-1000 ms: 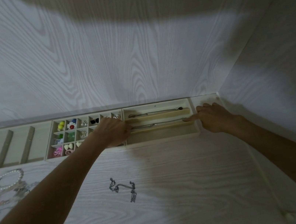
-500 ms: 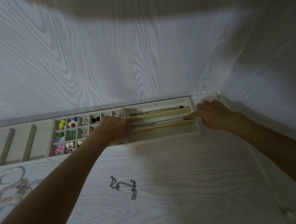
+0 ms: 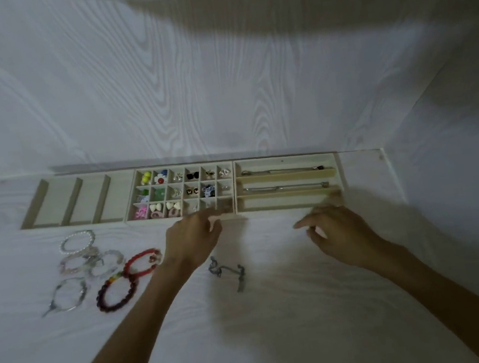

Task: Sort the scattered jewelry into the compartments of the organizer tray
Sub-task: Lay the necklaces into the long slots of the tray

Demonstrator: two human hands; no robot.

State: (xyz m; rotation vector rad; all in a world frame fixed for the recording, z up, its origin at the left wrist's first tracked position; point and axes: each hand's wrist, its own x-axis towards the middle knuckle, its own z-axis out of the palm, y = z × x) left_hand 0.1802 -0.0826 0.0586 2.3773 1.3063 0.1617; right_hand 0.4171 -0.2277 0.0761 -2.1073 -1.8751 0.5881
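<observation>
Both hands, left [image 3: 192,240] and right [image 3: 338,230], loosely curled, empty, over table [image 3: 284,315] near tray [image 3: 290,204]; chain [image 3: 227,272] between.

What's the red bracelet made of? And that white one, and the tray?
The red bracelet looks like smooth round beads, maybe glass or plastic; they shine a little. The white bracelet looks like pearly beads, real or fake I cannot tell. The tray seems covered in soft, matte beige fabric, perhaps velvet.
</observation>
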